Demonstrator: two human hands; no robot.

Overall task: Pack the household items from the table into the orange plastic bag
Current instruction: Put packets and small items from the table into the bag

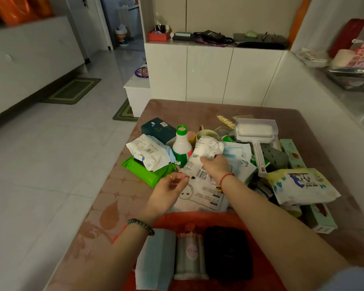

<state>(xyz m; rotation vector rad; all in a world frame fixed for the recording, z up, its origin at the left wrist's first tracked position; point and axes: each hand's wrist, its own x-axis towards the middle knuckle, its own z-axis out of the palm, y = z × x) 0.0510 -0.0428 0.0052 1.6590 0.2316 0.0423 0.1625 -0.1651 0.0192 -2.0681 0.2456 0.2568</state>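
The orange plastic bag (200, 219) lies flat at the table's near edge. On it sit a grey-blue pack (156, 259), a clear tube of cotton swabs (189, 255) and a black pouch (227, 250). Just beyond the bag, my right hand (215, 166) grips a crinkled white packet (206, 148) above a flat white printed package (202, 196). My left hand (168, 191) hovers at that package's left edge, fingers curled and apart, holding nothing. Around them stand a green-capped bottle (182, 145), a green wipes pack (149, 174) and a white wipes pack (149, 152).
The pink-covered table (114, 206) also holds a dark green box (158, 129), a white lint roller (254, 131), a yellow-and-blue tissue pack (303, 185) and a mint box (319, 219). White cabinets (208, 76) stand behind. Tiled floor (51, 164) lies to the left.
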